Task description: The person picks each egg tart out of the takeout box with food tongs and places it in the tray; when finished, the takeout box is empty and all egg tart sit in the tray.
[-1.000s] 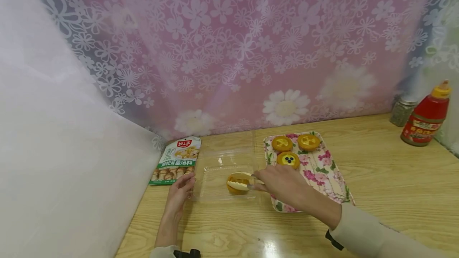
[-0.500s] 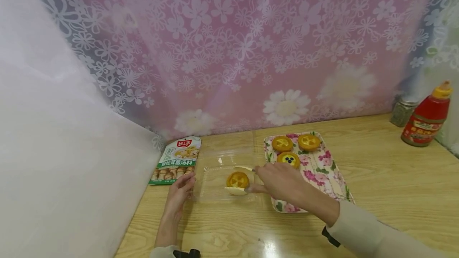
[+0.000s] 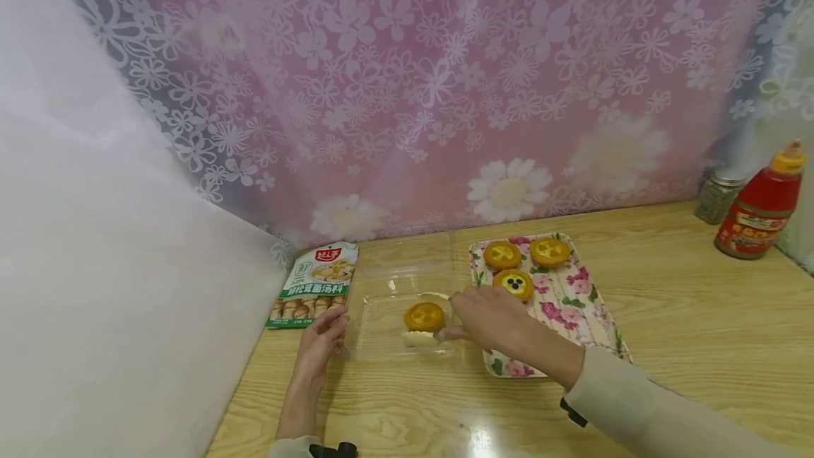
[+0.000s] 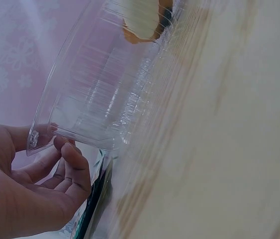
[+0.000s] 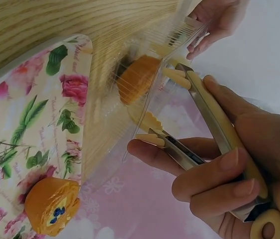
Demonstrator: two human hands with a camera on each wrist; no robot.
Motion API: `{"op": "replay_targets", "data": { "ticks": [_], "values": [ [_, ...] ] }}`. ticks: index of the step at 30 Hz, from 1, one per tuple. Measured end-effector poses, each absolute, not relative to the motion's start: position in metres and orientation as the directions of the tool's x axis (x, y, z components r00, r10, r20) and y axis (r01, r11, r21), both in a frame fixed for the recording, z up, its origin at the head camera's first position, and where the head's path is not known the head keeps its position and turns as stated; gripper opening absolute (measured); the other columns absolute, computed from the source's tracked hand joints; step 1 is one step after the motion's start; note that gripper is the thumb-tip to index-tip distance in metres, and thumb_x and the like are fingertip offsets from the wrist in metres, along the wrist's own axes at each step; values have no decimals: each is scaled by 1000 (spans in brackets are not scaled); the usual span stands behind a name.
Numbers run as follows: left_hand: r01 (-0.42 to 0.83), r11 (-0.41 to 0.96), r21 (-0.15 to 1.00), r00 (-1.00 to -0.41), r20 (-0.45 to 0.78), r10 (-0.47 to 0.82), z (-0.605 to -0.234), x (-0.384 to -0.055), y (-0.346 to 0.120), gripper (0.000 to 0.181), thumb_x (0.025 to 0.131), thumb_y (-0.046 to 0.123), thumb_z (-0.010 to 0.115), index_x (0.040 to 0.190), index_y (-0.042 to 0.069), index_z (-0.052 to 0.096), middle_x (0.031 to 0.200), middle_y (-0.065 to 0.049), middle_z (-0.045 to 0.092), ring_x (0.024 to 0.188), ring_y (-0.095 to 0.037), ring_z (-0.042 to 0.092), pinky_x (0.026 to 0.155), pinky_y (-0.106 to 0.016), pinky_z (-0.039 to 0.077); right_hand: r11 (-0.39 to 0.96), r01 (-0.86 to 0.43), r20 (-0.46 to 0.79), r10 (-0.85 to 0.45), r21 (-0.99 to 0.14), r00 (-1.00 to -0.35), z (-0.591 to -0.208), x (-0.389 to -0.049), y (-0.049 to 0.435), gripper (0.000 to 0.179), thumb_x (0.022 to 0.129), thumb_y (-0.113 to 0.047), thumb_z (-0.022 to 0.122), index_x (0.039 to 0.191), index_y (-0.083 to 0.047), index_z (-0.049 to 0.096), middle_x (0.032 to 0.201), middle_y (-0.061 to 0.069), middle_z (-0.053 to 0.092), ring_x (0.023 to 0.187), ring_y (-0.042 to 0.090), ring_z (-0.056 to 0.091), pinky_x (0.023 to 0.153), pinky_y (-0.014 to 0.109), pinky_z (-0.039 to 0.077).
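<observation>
A clear plastic clamshell box lies with its lid folded back. At its left front corner my left hand pinches the rim between thumb and fingers, as the left wrist view shows. One egg tart sits in the right part of the box. My right hand grips food tongs with cream scalloped tips. Those tips are spread, one on the far side of the tart and one on the near side. Whether either touches the tart I cannot tell.
A floral tray to the right bears more tarts, one topped with blue dots. Left of the box lies a green-and-white food pouch. A red sauce bottle and a glass jar stand far right. A flowered curtain hangs behind.
The tongs have spread apart and let go of the tart, which now rests in the box. My right forearm has shifted slightly left. The left hand keeps its place at the corner.
</observation>
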State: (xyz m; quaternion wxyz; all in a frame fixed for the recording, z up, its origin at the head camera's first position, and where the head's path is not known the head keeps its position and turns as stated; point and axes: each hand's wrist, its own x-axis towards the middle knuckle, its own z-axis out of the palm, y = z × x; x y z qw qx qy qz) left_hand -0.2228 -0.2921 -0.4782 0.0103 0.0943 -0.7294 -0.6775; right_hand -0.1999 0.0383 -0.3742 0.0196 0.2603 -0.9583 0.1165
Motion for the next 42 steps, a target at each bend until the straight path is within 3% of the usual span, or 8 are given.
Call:
{"op": "replay_targets", "data": {
  "ticks": [6, 19, 27, 35, 39, 42],
  "values": [
    [-131, 65, 989, -981, -120, -153, -476, -221, -291, 43, 105, 14, 64, 143, -4, 57, 121, -12, 65, 84, -14, 55, 64, -25, 49, 837, -507, 80, -502, -205, -861, -373, -205, 35, 65, 89, -52, 78, 50, -18, 40, 50, -7, 20, 46, 8, 21, 46, 25, 20],
    [-127, 60, 990, -982, -117, -148, -477, -222, -292, 43, 106, 16, 63, 145, -2, 56, 114, -3, 66, 85, -14, 55, 65, -27, 50, 832, -510, -6, -524, -217, -852, -374, -209, 33, 55, 94, -48, 75, 56, -15, 51, 52, -5, 29, 47, 9, 29, 46, 26, 27],
    [-123, 74, 990, -983, -111, -144, -476, -220, -290, 44, 105, 15, 64, 144, -4, 56, 120, -11, 65, 83, -15, 55, 65, -26, 50, 804, -527, 32, -540, -276, -841, -378, -208, 38, 52, 95, -45, 75, 57, -16, 53, 52, -6, 30, 47, 9, 30, 47, 25, 28],
    [-129, 67, 989, -981, -118, -155, -479, -223, -292, 41, 106, 15, 63, 143, -2, 58, 121, -13, 64, 85, -16, 55, 66, -26, 49, 773, -454, -48, -527, -443, -849, -379, -210, 49, 28, 100, -42, 70, 92, -15, 74, 68, -5, 57, 56, 10, 51, 54, 29, 41],
    [-141, 74, 987, -979, -127, -159, -479, -224, -292, 42, 105, 16, 64, 143, -1, 59, 121, -13, 62, 85, -16, 55, 66, -26, 50, 757, -450, -39, -528, -474, -848, -378, -209, 57, 38, 101, -42, 68, 114, -7, 76, 86, 1, 71, 63, 11, 59, 60, 34, 51],
    [-142, 75, 987, -978, -129, -161, -478, -223, -292, 43, 105, 17, 65, 143, -1, 58, 121, -13, 62, 87, -18, 55, 66, -27, 51, 745, -460, -22, -535, -483, -844, -376, -208, 64, 50, 102, -43, 67, 132, -3, 70, 98, 5, 76, 66, 10, 64, 68, 37, 57]
  ]
}}
